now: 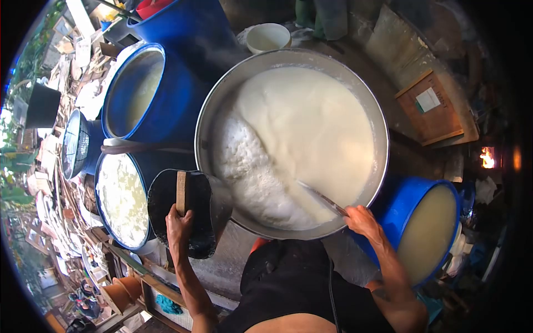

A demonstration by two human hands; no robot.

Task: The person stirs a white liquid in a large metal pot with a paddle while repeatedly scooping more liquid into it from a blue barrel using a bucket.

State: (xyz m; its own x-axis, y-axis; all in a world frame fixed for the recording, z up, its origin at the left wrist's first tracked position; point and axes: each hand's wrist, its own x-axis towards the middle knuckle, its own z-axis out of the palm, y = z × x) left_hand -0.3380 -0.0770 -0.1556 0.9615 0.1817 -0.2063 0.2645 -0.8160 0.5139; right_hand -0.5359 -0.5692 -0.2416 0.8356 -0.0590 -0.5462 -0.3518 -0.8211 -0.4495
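Note:
A large round metal vat [384, 152] holds creamy white liquid [316, 122], with thick foam [247, 155] gathered along its left side. My right hand [362, 221] is closed around the handle of a long stirring tool [323, 200] at the vat's lower right rim. The tool's far end is under the liquid, so its shape is hidden. To the left of the vat, my left hand [179, 226] grips the wooden handle [181, 191] of a dark bucket-like scoop [221, 205]. The scoop's mouth faces up and its inside looks black.
Blue barrels of pale liquid stand at left [133, 91] and right [425, 222]; another barrel [119, 200] has a white, frothy surface. A pale bowl [268, 38] sits behind the vat. Fire [488, 157] burns at far right, near a wooden board [430, 108]. Scrap wood [69, 166] lies left.

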